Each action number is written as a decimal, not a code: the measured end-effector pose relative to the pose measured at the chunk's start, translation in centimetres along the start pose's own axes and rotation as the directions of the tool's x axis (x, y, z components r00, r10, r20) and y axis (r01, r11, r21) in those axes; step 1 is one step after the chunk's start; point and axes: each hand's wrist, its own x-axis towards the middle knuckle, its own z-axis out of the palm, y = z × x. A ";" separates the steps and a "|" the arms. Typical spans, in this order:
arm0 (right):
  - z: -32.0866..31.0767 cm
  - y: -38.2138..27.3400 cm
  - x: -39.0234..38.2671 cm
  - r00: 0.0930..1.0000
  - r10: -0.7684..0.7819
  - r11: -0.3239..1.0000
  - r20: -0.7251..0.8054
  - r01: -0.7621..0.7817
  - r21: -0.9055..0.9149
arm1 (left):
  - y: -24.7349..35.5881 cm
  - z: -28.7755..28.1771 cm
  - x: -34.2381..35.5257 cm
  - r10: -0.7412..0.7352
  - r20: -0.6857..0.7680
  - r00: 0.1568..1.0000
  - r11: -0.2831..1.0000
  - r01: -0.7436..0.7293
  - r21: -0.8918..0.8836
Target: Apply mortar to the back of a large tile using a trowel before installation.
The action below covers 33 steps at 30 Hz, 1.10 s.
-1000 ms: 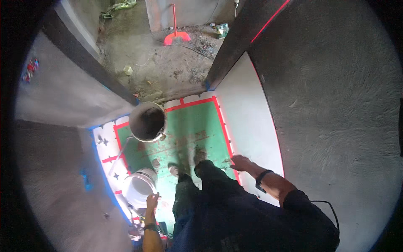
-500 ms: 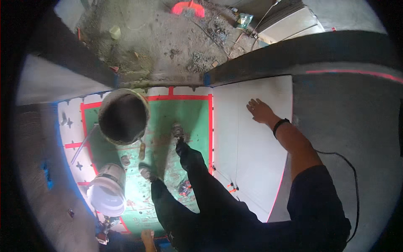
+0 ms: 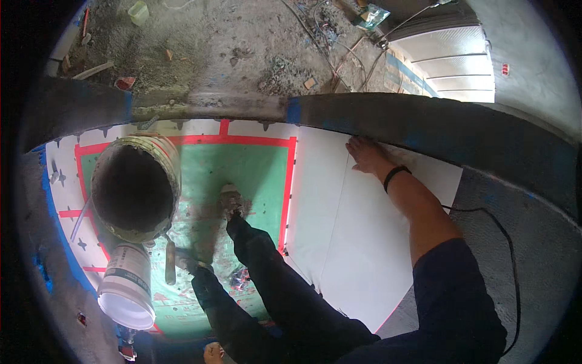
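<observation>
My right hand (image 3: 366, 155) lies flat, fingers outstretched, on the upper part of a large white wall tile (image 3: 370, 224), near its edge along the dark grey wall strip. A dark band circles that wrist. My left hand (image 3: 213, 353) shows only in part at the lower edge; what its fingers do is hidden. To the left of my legs stands a big bucket (image 3: 172, 162) with a dark inside and a grey-smeared rim. A tool with a wooden handle (image 3: 170, 262) is beside it.
A white bucket (image 3: 128, 270) lies tipped beside the big one. Under my shoes (image 3: 230, 200) is a green floor sheet (image 3: 257, 167) edged with red tape (image 3: 284, 209). A black cable (image 3: 513, 267) runs at the right. Rubble and wires (image 3: 330, 42) litter the far floor.
My right hand has moved slightly left and up the tile, toward the dark wall strip. The view has shifted, and the buckets now appear farther left. My left hand has sunk toward the lower edge.
</observation>
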 end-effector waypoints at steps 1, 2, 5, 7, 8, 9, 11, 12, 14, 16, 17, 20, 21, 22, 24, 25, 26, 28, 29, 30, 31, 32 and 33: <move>-0.3 -0.1 0.8 1.000 -0.005 1.000 -0.001 0.005 0.002 | -3.5 0.0 1.5 0.099 -0.045 0.994 0.995 -0.100 -0.028; -0.5 -0.1 1.3 1.000 -0.009 1.000 0.005 0.009 0.000 | -5.5 0.2 2.4 0.195 -0.086 0.977 0.978 -0.200 -0.053; 1.5 0.4 0.9 1.000 0.010 1.000 0.022 -0.010 0.009 | -2.3 1.7 3.0 0.114 -0.013 0.993 0.991 -0.115 -0.065; 2.0 0.3 2.1 1.000 -0.014 1.000 -0.013 0.014 0.010 | -3.8 1.7 2.6 0.107 0.002 0.994 0.993 -0.106 -0.055; 2.3 0.3 2.5 0.999 -0.027 1.000 -0.042 0.028 0.014 | -4.6 1.8 2.5 0.107 0.022 0.994 0.994 -0.106 -0.039; 2.9 0.4 2.5 0.999 -0.028 1.000 -0.034 0.028 0.009 | -3.1 2.2 2.1 0.106 0.031 0.994 0.994 -0.104 -0.043; 3.6 0.8 2.2 0.999 -0.022 0.999 -0.029 0.021 -0.043 | 1.6 2.1 0.6 0.001 0.102 0.995 0.955 0.030 -0.296; 3.0 0.5 2.6 0.999 -0.037 0.998 -0.040 0.035 -0.043 | -0.3 2.1 0.9 -0.011 0.089 0.996 0.953 0.037 -0.302; 2.2 0.2 3.1 0.998 -0.062 0.998 -0.030 0.062 -0.002 | -4.6 2.7 2.8 0.110 -0.133 0.985 0.980 -0.130 -0.149; 2.5 0.9 1.9 0.998 -0.054 0.998 -0.014 0.054 -0.033 | -2.0 3.3 2.4 0.060 -0.123 0.991 0.972 -0.086 -0.221; 2.7 1.2 1.3 0.999 -0.050 0.997 -0.006 0.050 -0.056 | -0.8 3.6 2.3 0.006 -0.118 0.993 0.957 -0.040 -0.286; 0.1 0.8 0.6 0.997 -0.065 0.998 0.034 0.065 0.002 | -3.3 2.5 3.4 0.078 -0.094 0.992 0.938 -0.105 -0.329; 0.1 1.1 0.1 0.997 -0.058 0.998 0.041 0.058 -0.005 | -1.8 2.6 3.6 0.084 -0.084 0.993 0.936 -0.107 -0.334; 0.1 1.3 -0.5 0.996 -0.068 0.998 0.054 0.068 -0.008 | -0.1 2.5 4.1 0.148 -0.114 0.982 0.933 -0.177 -0.312; 0.2 1.3 -1.1 0.994 -0.085 0.996 0.063 0.086 -0.015 | 2.2 1.8 4.6 0.270 -0.143 0.952 0.910 -0.301 -0.284; 0.4 1.1 -1.2 0.995 -0.090 0.996 0.037 0.091 -0.024 | 2.7 1.8 4.5 0.265 -0.144 0.953 0.910 -0.297 -0.290; 1.0 1.3 -1.9 0.996 -0.085 0.996 0.024 0.085 -0.032 | 5.9 1.6 4.1 0.245 -0.128 0.961 0.917 -0.273 -0.291; 0.4 1.1 -2.8 0.994 -0.096 0.995 0.057 0.098 -0.028 | 7.2 1.4 3.9 0.223 -0.134 0.966 0.928 -0.252 -0.274; 0.0 1.0 -3.3 0.991 -0.103 0.994 0.089 0.105 -0.020 | 7.0 1.6 4.0 0.218 -0.136 0.966 0.928 -0.249 -0.277; 0.2 1.1 -4.3 0.991 -0.105 0.994 0.083 0.107 -0.024 | 6.9 1.6 3.9 0.244 -0.129 0.961 0.914 -0.273 -0.301; 1.1 1.2 -5.3 0.990 -0.129 0.992 -0.062 0.129 -0.009 | 6.6 1.6 3.9 0.269 -0.125 0.955 0.898 -0.296 -0.325; 1.6 1.0 -5.8 0.966 -0.151 0.988 -0.210 0.155 0.003 | 6.5 1.5 3.6 0.264 -0.136 0.955 0.897 -0.295 -0.329; 0.5 0.1 -6.0 0.960 -0.166 0.985 -0.226 0.171 0.000 | 6.1 1.2 3.1 0.234 -0.133 0.963 0.911 -0.265 -0.316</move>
